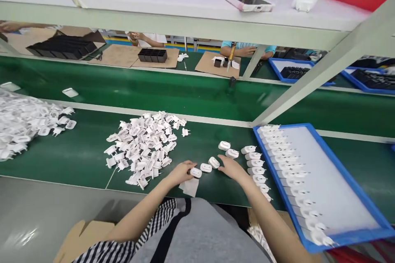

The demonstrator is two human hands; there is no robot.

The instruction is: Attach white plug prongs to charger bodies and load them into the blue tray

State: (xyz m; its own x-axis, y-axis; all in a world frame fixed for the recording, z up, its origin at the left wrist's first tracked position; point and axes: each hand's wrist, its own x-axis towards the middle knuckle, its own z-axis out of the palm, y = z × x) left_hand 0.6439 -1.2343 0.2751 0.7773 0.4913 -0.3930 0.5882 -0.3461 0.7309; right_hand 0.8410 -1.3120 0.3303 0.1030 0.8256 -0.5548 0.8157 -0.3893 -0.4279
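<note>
A loose heap of small white plug parts (145,146) lies on the green bench in front of me. My left hand (181,172) rests just right of the heap, fingers curled on one white part (195,172) at the start of a short row of parts (214,162). My right hand (232,168) lies flat beside that row, fingers stretched toward it, holding nothing. Further right, a column of white parts (256,171) runs along the edge of a blue tray (352,181), whose left side holds a line of the same parts (291,176). A small white cloth (189,187) lies under my left hand.
A second big pile of white parts (27,121) sits at the left. A green conveyor (185,90) runs behind the bench, with other people's hands (247,51) and black trays (152,54) beyond it. A slanted frame strut (314,78) crosses above the tray. A cardboard box (83,238) stands below left.
</note>
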